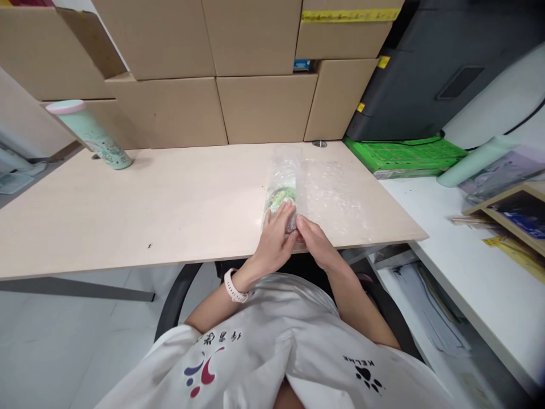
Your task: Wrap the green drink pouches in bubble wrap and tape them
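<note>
A greenish item rolled in clear bubble wrap point(281, 190) lies on the light wooden table point(170, 204), near its front edge. More of the bubble wrap sheet point(336, 196) spreads flat to the right of the roll. My left hand point(276, 236) rests over the near end of the roll, fingers curled onto it, a white watch on the wrist. My right hand point(313, 238) meets it from the right, fingers pinched at the same end of the wrap.
A mint green tumbler point(91, 133) stands at the back left. Stacked cardboard boxes point(238, 68) line the back wall. A green crate point(404, 154) and a dark machine point(443, 68) sit at the right, beside a white side desk point(468, 267) with papers.
</note>
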The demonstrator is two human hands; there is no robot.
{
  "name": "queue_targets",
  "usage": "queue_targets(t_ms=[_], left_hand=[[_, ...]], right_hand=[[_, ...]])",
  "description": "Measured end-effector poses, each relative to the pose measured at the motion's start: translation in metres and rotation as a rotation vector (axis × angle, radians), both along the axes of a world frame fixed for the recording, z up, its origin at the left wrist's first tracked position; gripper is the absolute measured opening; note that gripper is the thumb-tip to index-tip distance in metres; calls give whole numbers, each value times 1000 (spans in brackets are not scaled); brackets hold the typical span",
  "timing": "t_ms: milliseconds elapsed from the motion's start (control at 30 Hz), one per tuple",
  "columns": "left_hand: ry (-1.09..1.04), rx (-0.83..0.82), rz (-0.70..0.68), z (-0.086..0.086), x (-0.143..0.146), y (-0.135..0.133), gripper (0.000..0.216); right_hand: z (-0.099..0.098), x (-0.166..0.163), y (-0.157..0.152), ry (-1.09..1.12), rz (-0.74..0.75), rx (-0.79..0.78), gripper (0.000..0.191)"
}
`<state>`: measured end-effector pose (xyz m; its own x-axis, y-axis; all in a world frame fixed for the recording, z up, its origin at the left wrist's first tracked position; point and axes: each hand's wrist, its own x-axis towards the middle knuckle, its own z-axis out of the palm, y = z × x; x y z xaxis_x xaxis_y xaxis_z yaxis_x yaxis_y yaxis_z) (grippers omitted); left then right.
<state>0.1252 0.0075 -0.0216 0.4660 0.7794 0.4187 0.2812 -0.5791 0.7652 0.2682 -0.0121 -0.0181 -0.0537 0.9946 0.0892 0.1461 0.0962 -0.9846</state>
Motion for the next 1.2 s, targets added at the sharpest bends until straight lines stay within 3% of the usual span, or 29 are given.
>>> queue_targets(t_ms=[100, 200, 267, 333, 467, 567, 633, 733, 833, 967, 1100, 1200], left_hand=[[278, 152, 19, -10, 13, 2, 55], [418, 235, 53, -17, 23, 1, 57], [453, 246, 65, -20, 27, 0, 59], [439, 213, 54, -20, 27, 1, 60], [191, 51, 44, -12, 9, 4, 48], [-63, -93, 260, -5, -10, 6, 44], [-228, -286, 322, 0, -18, 6, 50], [-496, -578, 232, 9, -18, 3, 60], [-685, -655, 172, 17, -10, -4, 64], [-647, -575, 13, 24, 5, -14, 58], [-222, -237, -96, 22, 23, -17, 51], [140, 45, -108, 12, 40, -12, 65]], right_hand=[[2, 16, -8, -298, -113, 18, 45], [6, 22, -15, -559, -332, 97, 34], [8, 21, -18, -629, -448, 207, 31], [8, 17, -19, -598, -411, 344, 31], [-1, 12, -16, -534, -205, 454, 36], [-8, 11, -15, -569, -175, 404, 41], [-11, 12, -15, -587, -166, 394, 42], [-11, 13, -16, -573, -160, 393, 42], [-8, 14, -19, -504, -136, 353, 46], [-5, 16, -27, -306, -124, 242, 72], [-7, 26, -29, -29, -110, 122, 67], [-9, 37, -23, 167, -123, -26, 72]])
